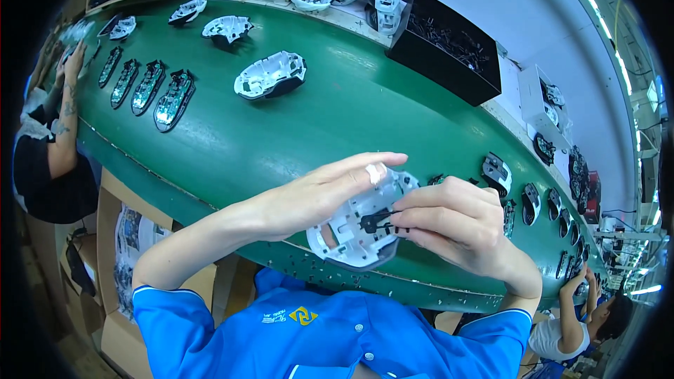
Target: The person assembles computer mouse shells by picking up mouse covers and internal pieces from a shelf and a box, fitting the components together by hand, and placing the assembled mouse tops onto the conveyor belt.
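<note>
In front of my chest I hold a white plastic mouse shell (337,242), its hollow inside facing up and its edge tilted. My left hand (309,196) grips the shell from its far left side, fingers extended along the rim and a whitish patch on one finger. A small black pronged plastic part (372,222) lies against the inside of the shell. My right hand (460,224) pinches this part between thumb and fingers. The left thumb is hidden behind the shell.
White half-shells (270,76) and green circuit boards (173,100) lie across the green bench (337,112). A black box (446,49) of small dark parts stands at the back. More mice (497,174) line the right side. Co-workers (60,140) sit at both ends.
</note>
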A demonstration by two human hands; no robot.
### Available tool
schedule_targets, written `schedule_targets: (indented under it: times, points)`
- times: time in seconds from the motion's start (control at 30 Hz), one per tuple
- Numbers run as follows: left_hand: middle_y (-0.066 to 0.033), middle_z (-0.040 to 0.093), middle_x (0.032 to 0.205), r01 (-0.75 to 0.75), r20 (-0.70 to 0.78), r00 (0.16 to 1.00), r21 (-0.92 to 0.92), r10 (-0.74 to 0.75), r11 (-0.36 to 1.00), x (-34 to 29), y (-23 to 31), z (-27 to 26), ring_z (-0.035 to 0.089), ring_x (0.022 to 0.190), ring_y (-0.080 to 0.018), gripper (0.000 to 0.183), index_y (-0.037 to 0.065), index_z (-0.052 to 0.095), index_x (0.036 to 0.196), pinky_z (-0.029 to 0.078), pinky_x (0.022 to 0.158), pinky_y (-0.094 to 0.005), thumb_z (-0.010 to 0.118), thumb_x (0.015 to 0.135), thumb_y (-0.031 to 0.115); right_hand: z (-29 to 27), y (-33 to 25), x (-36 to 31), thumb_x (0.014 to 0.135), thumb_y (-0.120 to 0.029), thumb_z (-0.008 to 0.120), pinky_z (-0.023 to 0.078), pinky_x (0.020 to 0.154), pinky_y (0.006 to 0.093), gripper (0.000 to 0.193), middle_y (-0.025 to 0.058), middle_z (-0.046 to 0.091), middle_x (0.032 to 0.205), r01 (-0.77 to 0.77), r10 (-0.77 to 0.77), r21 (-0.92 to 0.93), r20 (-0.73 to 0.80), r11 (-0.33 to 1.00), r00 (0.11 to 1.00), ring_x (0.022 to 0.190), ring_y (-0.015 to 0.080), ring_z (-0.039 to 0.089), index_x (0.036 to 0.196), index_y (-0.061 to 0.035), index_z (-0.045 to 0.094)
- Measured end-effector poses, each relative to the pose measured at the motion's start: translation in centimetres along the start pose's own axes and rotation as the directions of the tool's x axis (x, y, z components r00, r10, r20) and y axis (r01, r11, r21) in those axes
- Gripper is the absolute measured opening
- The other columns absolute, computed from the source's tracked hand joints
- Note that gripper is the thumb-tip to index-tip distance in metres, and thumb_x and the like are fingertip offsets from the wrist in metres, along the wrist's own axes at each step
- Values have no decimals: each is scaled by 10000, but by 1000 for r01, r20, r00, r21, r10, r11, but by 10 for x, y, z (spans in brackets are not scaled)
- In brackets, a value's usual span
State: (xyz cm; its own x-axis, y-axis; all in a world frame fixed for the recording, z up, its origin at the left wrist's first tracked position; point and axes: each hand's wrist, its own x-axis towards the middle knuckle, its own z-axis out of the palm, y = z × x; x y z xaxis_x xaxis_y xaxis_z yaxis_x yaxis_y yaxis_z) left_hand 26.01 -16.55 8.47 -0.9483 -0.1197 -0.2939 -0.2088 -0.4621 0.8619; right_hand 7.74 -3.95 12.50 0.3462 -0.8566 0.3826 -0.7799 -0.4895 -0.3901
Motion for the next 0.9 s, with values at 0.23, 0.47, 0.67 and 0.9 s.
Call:
schedule_targets:
  times: [0.23,0.47,0.67,0.9]
  points:
    - [-90,452,1280,17,98,995,-53,-11,998,-15,-11,-2,428,1198,-148,733,-27,296,1377,343,1014,-289,587,705,5,-1,-2,3,632,-119,749,423,418,253,202,-32,628,871,32,-27,-89,60,995,998,623,126,517,823,-122,683]
    - [-91,467,1243,-32,-48,998,42,34,999,-15,-18,6,417,1221,-152,605,-1,343,1329,328,1033,-306,497,746,-47,5,-18,6,572,-152,619,395,402,224,234,-23,441,741,70,-27,-461,100,884,995,628,106,445,801,-133,660]
    - [-82,518,1142,-94,-178,973,265,145,959,-11,-17,8,488,1082,-143,517,-2,405,1261,397,940,-298,519,756,-4,5,-16,16,552,-151,623,389,416,209,270,-29,440,745,80,-33,-525,97,847,995,620,103,435,818,-137,667]
    - [-46,590,977,-154,-259,933,342,250,927,-4,-15,4,540,931,-86,316,-29,556,1089,450,839,-248,562,774,-7,9,-21,21,563,-159,642,387,496,252,250,-17,444,746,12,13,-565,40,825,999,669,133,448,809,-136,678]
